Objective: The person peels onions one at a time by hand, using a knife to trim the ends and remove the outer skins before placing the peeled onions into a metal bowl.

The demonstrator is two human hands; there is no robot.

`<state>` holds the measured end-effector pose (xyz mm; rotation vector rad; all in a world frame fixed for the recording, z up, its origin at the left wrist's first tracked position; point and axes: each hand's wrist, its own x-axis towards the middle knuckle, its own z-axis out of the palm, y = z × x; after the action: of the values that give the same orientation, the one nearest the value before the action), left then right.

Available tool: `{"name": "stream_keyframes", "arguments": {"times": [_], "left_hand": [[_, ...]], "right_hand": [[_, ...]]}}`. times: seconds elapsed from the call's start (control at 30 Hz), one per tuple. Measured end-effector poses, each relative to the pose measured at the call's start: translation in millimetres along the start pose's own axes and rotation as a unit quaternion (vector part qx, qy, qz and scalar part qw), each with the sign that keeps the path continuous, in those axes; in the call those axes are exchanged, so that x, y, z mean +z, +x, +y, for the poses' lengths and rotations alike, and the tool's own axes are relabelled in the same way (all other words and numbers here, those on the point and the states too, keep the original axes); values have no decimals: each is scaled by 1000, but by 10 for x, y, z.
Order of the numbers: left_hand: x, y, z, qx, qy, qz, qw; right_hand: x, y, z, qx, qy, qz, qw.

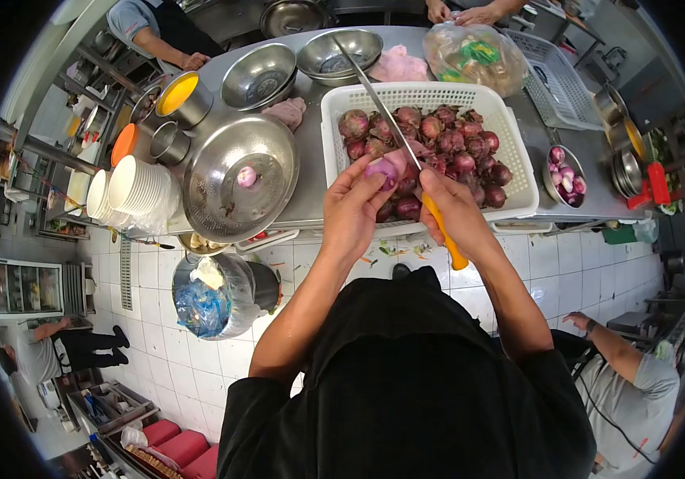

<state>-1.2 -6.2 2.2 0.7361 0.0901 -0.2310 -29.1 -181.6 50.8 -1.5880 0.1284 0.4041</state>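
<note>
Between the fingers of my left hand point(350, 203) is a red onion point(383, 171), its surface pale purple where the skin is off. My right hand point(456, 206) grips a knife by its yellow handle point(444, 234). The long blade point(377, 100) points up and away, its lower part close beside the onion; whether it touches cannot be made out. Both hands are over the near edge of a white basket point(523, 158) heaped with unpeeled red onions point(446, 140). To the left, a steel colander point(206, 180) holds one peeled onion point(246, 176).
A bowl of peeled onions point(566, 180) stands right of the basket. Steel bowls point(258, 76), a yellow-filled pot point(183, 99) and stacked white tubs point(141, 185) stand left. A lined bin point(234, 295) is on the floor below. Co-workers are across the table, at left and behind right point(630, 399).
</note>
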Motion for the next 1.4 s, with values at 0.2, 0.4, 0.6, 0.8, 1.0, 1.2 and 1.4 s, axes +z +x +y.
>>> {"name": "stream_keyframes", "arguments": {"times": [0.2,0.4,0.6,0.8,1.0,1.2,1.4], "left_hand": [[-73,14,78,-64,-60,-30,996],[-118,7,170,-54,-48,-73,995],[-244,-132,419,-52,-101,-79,990],[-663,-290,696,61,39,6,997],[-959,-355,1022,134,96,114,980],[-1398,-36,1023,270,597,295,696],[-303,685,675,395,716,-20,575]], "right_hand": [[-61,-39,-50,-7,9,8,1000],[-61,-28,-98,-23,28,0,999],[-57,-9,-201,-21,64,48,997],[-258,4,-98,3,32,72,997],[-477,35,18,54,49,81,994],[-521,-19,70,48,57,112,991],[-579,-119,37,43,60,127,989]]}}
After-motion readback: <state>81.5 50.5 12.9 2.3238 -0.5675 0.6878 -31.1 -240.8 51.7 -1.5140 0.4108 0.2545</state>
